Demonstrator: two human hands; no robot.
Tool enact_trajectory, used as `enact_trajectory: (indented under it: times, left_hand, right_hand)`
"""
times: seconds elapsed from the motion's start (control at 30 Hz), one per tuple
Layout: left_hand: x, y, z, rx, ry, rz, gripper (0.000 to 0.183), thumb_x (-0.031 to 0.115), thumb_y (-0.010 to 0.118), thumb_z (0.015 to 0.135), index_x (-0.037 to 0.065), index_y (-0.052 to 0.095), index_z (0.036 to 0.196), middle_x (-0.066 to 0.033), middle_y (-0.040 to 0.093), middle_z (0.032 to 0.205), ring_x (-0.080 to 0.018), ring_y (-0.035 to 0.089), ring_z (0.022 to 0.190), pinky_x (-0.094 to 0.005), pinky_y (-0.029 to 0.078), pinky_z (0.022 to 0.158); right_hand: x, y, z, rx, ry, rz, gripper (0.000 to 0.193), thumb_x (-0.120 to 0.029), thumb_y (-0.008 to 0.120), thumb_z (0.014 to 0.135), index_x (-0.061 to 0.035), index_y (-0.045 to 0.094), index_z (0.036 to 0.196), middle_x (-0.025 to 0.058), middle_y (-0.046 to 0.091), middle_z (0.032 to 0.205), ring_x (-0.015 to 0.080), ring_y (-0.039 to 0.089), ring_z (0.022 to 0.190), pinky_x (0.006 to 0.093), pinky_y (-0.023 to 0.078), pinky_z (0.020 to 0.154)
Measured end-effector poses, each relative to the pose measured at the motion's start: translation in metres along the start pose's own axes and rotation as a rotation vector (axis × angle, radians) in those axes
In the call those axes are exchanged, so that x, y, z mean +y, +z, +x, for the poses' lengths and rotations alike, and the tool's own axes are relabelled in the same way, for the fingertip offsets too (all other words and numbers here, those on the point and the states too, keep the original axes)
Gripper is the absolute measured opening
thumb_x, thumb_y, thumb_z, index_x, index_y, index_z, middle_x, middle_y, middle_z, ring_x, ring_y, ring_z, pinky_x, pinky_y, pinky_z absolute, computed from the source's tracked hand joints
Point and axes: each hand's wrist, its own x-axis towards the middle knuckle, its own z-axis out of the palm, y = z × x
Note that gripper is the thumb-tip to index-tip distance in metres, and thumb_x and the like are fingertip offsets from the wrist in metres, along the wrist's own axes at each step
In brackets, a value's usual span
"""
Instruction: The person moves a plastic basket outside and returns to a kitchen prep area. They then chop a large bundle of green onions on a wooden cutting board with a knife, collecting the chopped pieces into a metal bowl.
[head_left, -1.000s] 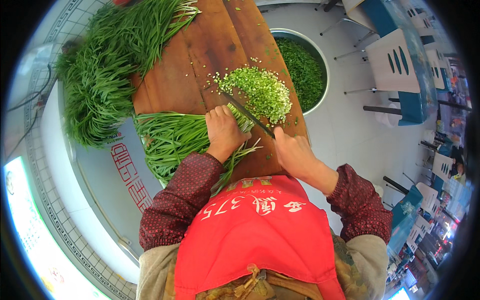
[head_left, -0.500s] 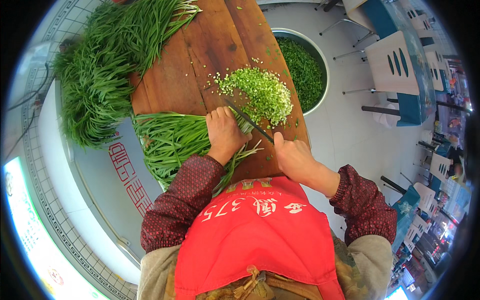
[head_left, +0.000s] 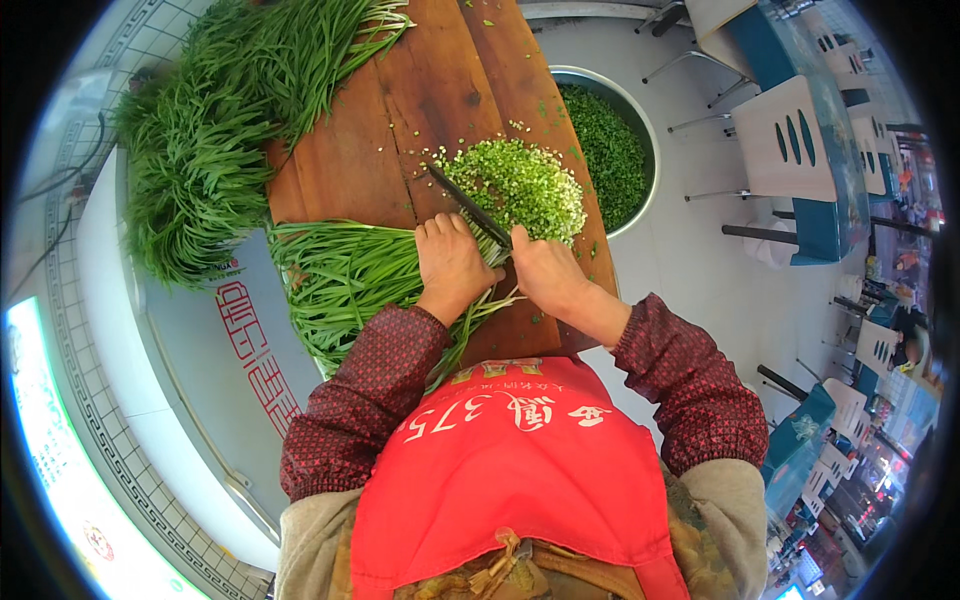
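In the head view, the left hand (head_left: 452, 262) clasps green stalks (head_left: 345, 268) on the wooden table (head_left: 340, 175); the right hand's (head_left: 548, 272) grip closes round a knife (head_left: 468, 204). Chopped bits (head_left: 520, 185) lie piled, more fill the basin (head_left: 627, 97); this bunch's leaves and the far heap (head_left: 190, 180) remain uncut.

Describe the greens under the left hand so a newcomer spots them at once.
Find the wooden board in the upper middle. At its near end, above the red apron, lies a bunch of long greens. Unlike the larger heap at upper left, this bunch has the left hand on it and the knife beside its right end.
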Motion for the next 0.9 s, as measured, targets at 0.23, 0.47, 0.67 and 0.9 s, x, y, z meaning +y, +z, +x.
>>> enact_trajectory:
  times: [0.23,0.47,0.67,0.9]
  left_hand:
    - [0.0,-0.001,-0.001,0.01,-0.007,-0.02,0.074,0.05,0.086,0.049,0.004,0.051,0.095,-0.0105,0.052,0.094,-0.0281,0.052,0.093,-0.0391,0.038,0.085]
    - [0.0,-0.002,-0.001,-0.046,-0.015,-0.021,0.074,0.051,0.084,0.053,0.003,0.054,0.099,-0.0098,0.051,0.096,-0.0268,0.051,0.095,-0.0388,0.037,0.087]
    - [-0.003,0.003,-0.001,0.029,0.018,-0.009,0.071,0.053,0.085,0.051,0.003,0.054,0.092,-0.0098,0.052,0.092,-0.028,0.051,0.091,-0.0398,0.038,0.084]
    - [-0.001,0.003,-0.001,0.042,0.005,-0.001,0.071,0.053,0.082,0.053,0.002,0.055,0.093,-0.0119,0.055,0.093,-0.0292,0.054,0.091,-0.0397,0.038,0.087]
  right_hand:
    - [-0.011,-0.042,-0.066,-0.103,0.064,-0.022,0.022,0.002,0.057,0.077,0.0036,0.042,0.093,0.0233,0.062,0.064,0.0419,0.062,0.06,0.0496,0.05,0.055]
    - [-0.015,-0.045,-0.066,-0.207,0.09,-0.056,0.024,0.002,0.059,0.075,0.0039,0.042,0.093,0.0234,0.062,0.065,0.0424,0.063,0.062,0.0495,0.05,0.056]
    - [-0.011,-0.036,-0.034,-0.193,0.06,-0.075,0.026,0.002,0.062,0.074,0.0039,0.043,0.093,0.0235,0.064,0.067,0.0423,0.065,0.064,0.0493,0.052,0.058]
    - [0.002,0.02,0.012,-0.01,0.0,-0.029,0.018,0.0,0.057,0.08,0.0031,0.043,0.091,0.0235,0.059,0.058,0.0437,0.062,0.056,0.0512,0.05,0.051]
